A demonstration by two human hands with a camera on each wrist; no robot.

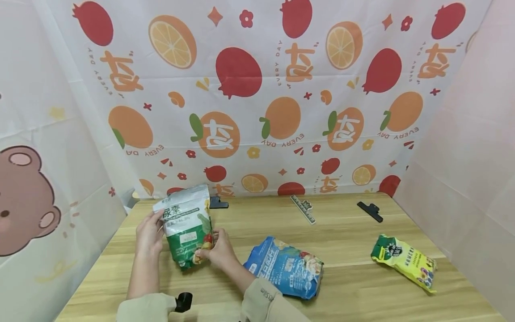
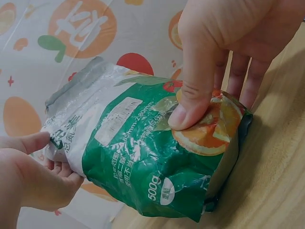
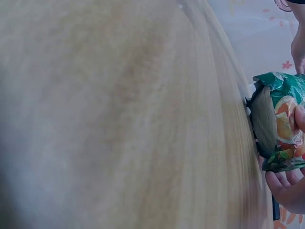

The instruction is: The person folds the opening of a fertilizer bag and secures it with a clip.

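A green-and-white bag of urea fertilizer (image 1: 187, 228) is held between both hands over the left part of the wooden table, its printed front facing up toward the head camera. The left hand (image 1: 149, 235) grips its left edge near the white upper part, thumb in front and fingers behind, as the left wrist view shows. At the lower right corner, the right hand (image 1: 220, 250) grips the bag, its thumb (image 2: 190, 107) pressed on the printed orange slices. In the right wrist view, the bag's bottom end (image 3: 264, 119) faces the camera.
A blue bag (image 1: 287, 268) lies on the table (image 1: 342, 277), right of the right forearm. Farther right is a yellow-and-green bag (image 1: 406, 261). Toward the back lie a black clip (image 1: 219, 203), a slim patterned strip (image 1: 303, 209) and another black clip (image 1: 370, 211). Printed curtains enclose the table.
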